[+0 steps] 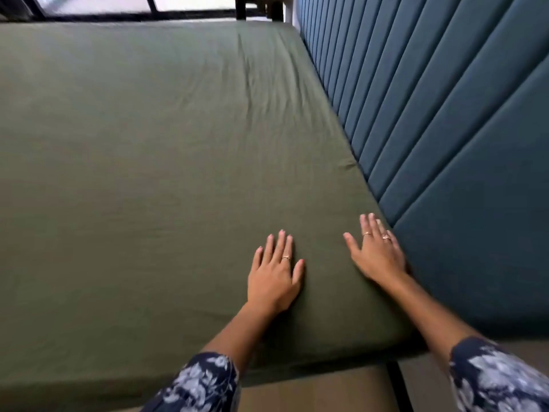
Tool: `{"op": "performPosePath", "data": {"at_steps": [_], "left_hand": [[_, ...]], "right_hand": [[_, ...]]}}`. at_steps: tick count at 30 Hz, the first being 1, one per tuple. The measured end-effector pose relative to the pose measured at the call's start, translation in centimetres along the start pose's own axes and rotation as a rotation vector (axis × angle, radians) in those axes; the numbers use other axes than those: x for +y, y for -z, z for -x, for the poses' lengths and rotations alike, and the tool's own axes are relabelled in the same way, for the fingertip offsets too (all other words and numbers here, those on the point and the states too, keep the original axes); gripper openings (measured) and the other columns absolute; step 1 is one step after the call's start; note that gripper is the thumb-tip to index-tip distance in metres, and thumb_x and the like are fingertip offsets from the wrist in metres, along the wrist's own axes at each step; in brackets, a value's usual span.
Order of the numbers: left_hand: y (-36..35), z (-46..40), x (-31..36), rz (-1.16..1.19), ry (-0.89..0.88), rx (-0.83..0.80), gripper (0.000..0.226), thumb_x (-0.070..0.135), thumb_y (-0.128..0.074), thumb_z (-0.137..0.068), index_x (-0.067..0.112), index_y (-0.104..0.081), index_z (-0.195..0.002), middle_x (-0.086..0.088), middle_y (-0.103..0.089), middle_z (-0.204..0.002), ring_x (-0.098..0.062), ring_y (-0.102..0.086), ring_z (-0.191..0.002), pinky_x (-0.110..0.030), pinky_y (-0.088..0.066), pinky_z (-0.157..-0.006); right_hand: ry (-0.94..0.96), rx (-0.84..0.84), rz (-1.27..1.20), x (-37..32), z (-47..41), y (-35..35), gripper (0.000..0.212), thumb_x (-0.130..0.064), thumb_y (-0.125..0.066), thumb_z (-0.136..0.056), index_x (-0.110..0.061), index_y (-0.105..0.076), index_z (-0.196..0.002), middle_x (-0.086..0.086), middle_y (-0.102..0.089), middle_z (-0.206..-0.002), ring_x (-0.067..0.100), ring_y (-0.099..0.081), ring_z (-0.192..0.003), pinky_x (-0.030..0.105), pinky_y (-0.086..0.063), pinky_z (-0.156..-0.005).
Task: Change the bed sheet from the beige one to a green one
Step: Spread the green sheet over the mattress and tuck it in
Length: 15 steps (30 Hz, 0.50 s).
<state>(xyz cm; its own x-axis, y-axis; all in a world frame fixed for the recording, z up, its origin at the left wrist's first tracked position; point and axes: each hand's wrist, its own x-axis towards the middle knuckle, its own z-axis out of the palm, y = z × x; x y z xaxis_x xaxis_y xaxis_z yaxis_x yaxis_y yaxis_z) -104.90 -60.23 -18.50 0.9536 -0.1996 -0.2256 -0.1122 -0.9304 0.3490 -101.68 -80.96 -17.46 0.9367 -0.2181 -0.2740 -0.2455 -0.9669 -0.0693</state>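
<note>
A green sheet point(154, 150) covers the whole mattress, stretched over its near edge and corner, with faint creases toward the far right. My left hand point(274, 273) lies flat on the sheet near the front corner, fingers straight and slightly spread. My right hand point(377, 251) also lies flat, fingers straight, at the sheet's right edge where it meets the headboard. No beige sheet is in view.
A blue padded headboard point(445, 114) with vertical channels runs along the right side of the bed. A dark window frame point(124, 16) and dark furniture legs point(242, 8) stand beyond the far edge. A beige bed base point(312, 391) shows below the mattress.
</note>
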Motion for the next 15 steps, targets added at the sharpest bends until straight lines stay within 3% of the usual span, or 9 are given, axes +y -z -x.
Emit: {"op": "performPosePath", "data": {"at_steps": [2, 5, 9, 12, 15], "left_hand": [[1.4, -0.6, -0.4, 0.049, -0.034, -0.045, 0.061, 0.051, -0.013, -0.098, 0.026, -0.002, -0.153, 0.01, 0.006, -0.16, -0.009, 0.008, -0.147, -0.031, 0.002, -0.118], [5.0, -2.3, -3.8, 0.067, 0.098, 0.065, 0.059, 0.045, -0.026, -0.102, 0.024, -0.006, -0.154, 0.008, 0.003, -0.16, -0.011, 0.004, -0.147, -0.033, -0.003, -0.118], [9.9, -4.9, -12.6, -0.008, 0.36, 0.18, 0.06, 0.044, -0.028, -0.101, 0.017, -0.015, -0.153, 0.001, -0.004, -0.161, -0.019, -0.002, -0.148, -0.039, -0.009, -0.118], [12.2, -7.1, -19.6, -0.083, 0.543, 0.199, 0.064, 0.047, -0.025, -0.101, 0.013, -0.014, -0.153, -0.002, -0.004, -0.161, -0.022, -0.002, -0.148, -0.042, -0.009, -0.118], [11.6, -11.9, -22.5, -0.093, 0.581, 0.128, 0.067, 0.053, -0.025, -0.099, 0.019, -0.009, -0.154, -0.001, 0.003, -0.161, -0.023, 0.002, -0.148, -0.045, -0.005, -0.119]], "right_hand": [[-0.142, -0.076, 0.008, -1.0, -0.4, 0.8, 0.071, -0.053, -0.025, -0.099, -0.01, -0.009, -0.153, 0.007, -0.004, -0.161, 0.018, -0.005, -0.148, 0.041, -0.005, -0.119], [-0.185, -0.086, -0.075, -5.9, -2.1, 2.8, 0.075, -0.053, -0.028, -0.098, -0.003, -0.011, -0.151, 0.014, -0.002, -0.16, 0.024, -0.001, -0.148, 0.045, -0.004, -0.118], [0.273, -0.028, -0.096, -14.6, -4.1, 1.7, 0.069, -0.053, -0.03, -0.099, -0.013, -0.012, -0.153, 0.006, 0.0, -0.161, 0.019, -0.001, -0.148, 0.041, -0.004, -0.118], [0.645, -0.118, -0.086, -21.1, -4.7, 0.0, 0.064, -0.055, -0.023, -0.098, -0.026, -0.011, -0.153, -0.005, 0.0, -0.161, 0.011, 0.001, -0.148, 0.041, 0.0, -0.119], [0.694, -0.157, -0.131, -22.8, -8.5, -1.6, 0.073, -0.068, -0.001, -0.085, -0.039, -0.019, -0.15, -0.012, -0.007, -0.16, 0.007, -0.005, -0.147, 0.038, 0.001, -0.117]]}}
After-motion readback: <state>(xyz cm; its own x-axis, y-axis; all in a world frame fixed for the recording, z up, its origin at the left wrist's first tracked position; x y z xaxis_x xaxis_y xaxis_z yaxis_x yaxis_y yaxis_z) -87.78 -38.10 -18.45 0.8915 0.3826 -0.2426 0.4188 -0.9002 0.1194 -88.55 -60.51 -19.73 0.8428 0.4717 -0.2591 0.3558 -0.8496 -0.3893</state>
